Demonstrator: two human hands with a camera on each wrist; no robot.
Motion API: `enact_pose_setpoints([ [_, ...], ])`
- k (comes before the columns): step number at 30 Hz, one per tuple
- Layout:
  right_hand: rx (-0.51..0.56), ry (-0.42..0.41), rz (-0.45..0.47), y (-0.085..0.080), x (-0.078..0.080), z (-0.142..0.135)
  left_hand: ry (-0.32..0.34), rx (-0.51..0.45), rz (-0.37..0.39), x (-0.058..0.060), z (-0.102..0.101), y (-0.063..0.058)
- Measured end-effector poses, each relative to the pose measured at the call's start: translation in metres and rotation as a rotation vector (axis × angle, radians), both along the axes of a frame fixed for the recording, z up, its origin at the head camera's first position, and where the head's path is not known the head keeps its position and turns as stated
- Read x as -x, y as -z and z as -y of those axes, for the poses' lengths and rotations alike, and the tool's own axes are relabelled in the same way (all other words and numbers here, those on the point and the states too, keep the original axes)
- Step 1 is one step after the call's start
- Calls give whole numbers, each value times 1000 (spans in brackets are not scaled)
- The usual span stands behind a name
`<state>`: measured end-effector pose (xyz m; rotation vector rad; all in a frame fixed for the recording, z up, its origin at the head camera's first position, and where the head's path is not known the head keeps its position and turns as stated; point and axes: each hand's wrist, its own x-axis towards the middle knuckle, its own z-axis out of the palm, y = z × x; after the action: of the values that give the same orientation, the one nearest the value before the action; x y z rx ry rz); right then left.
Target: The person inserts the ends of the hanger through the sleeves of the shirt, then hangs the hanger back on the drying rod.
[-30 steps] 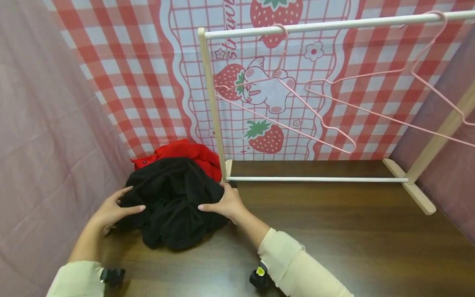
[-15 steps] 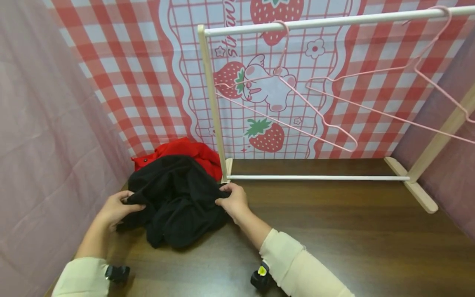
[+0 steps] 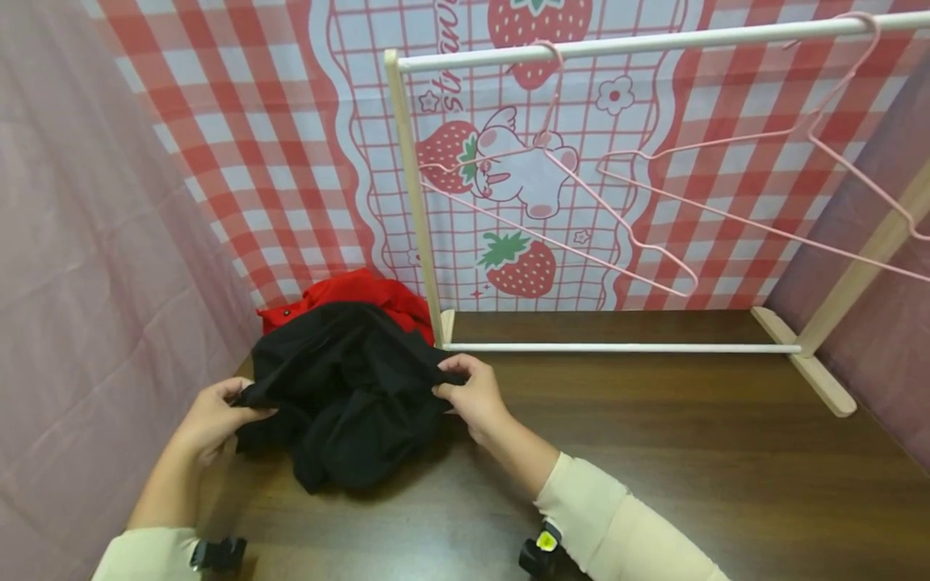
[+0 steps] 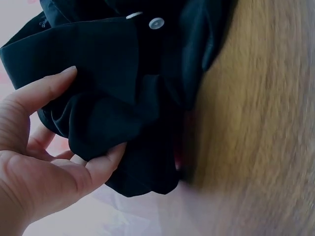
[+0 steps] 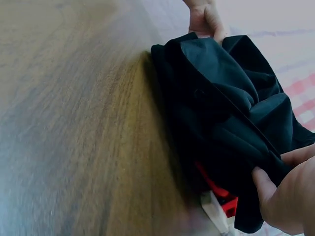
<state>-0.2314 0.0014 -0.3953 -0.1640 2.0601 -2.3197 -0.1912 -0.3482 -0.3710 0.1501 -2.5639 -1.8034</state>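
Observation:
A crumpled black shirt [image 3: 356, 395] lies bunched on the wooden table between both hands. My left hand [image 3: 218, 420] pinches its left edge between thumb and fingers. Close up in the left wrist view, two pale buttons [image 4: 156, 23] show beside a folded flap of the black cloth. On the other side, my right hand [image 3: 475, 395] grips the shirt's right edge and draws that bit of cloth outward. Behind the shirt sits a red garment [image 3: 349, 286] with a small dark button, partly covered by the black cloth.
A rack with a white top rail [image 3: 654, 43] stands at the back right. Two pink hangers, a left hanger [image 3: 617, 226] and a right hanger [image 3: 726, 218], hang on it. A pinkish curtain [image 3: 109, 282] borders the left side. The table [image 3: 617, 452] is brown wood.
Both hands had their thumbs spread over the shirt and have since gripped its edges. The right hand has moved rightward, pulling its edge out; the left has moved slightly left.

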Motion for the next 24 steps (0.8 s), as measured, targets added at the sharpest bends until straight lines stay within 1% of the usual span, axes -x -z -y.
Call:
enact_pose_setpoints([
  [4, 23, -32, 23, -9, -6, -8, 15, 3, -33, -4, -7, -4],
  [6, 18, -55, 29, -13, -8, -13, 24, 2, -54, -6, -11, -6],
  [9, -4, -73, 31, -18, -10, -20, 31, -16, -63, -9, -18, -10],
  [16, -41, -48, 70, -23, -12, -41, 105, -105, -60, -15, -41, -19],
  [24, -19, -44, 91, -25, -16, -68, 159, -133, -85, -15, -71, -22],
])
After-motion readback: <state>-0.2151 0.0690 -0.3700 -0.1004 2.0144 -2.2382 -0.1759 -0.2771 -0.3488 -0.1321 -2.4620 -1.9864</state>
